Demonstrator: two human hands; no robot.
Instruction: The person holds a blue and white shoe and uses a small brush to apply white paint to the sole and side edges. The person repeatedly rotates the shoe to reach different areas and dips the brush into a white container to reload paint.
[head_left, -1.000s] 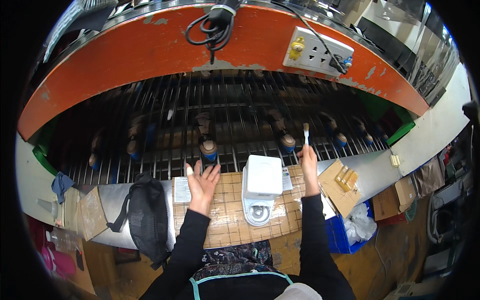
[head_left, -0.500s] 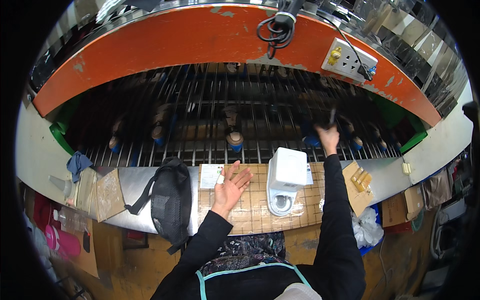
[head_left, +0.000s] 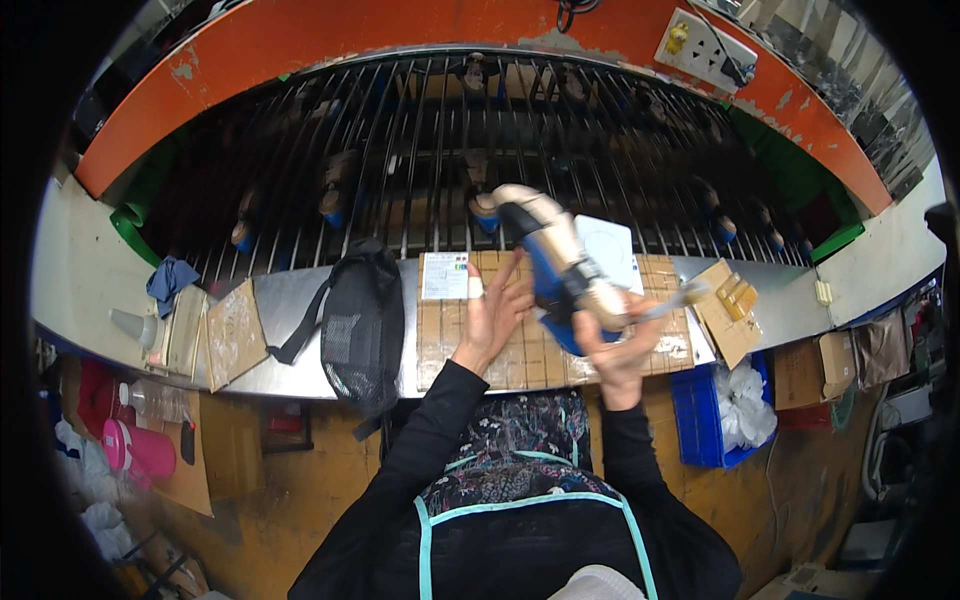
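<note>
My right hand (head_left: 622,355) is wrapped round one end of a beige and black shoe (head_left: 545,215) with a blue part, apparently a last, along its lower side. The shoe is tilted over the cardboard-covered bench, blurred by motion. From the same hand a thin tool with a greyish tip (head_left: 685,294) sticks out to the right; its kind is too blurred to tell. My left hand (head_left: 492,318) is open just left of the shoe, fingers spread, a white wrap on one finger. Behind the shoe stands a white device (head_left: 610,243), partly hidden.
Beyond the bench, metal rods (head_left: 420,150) carry several more shoes. A black mesh bag (head_left: 362,325) lies left of the cardboard (head_left: 450,365), which has a printed card (head_left: 445,276) on it. Yellowish blocks (head_left: 737,297) sit at right, above a blue crate (head_left: 697,420).
My right hand has come back from the rods toward me, bringing a shoe over the bench. My left hand stays open beside it. The whole view has tilted downward.
</note>
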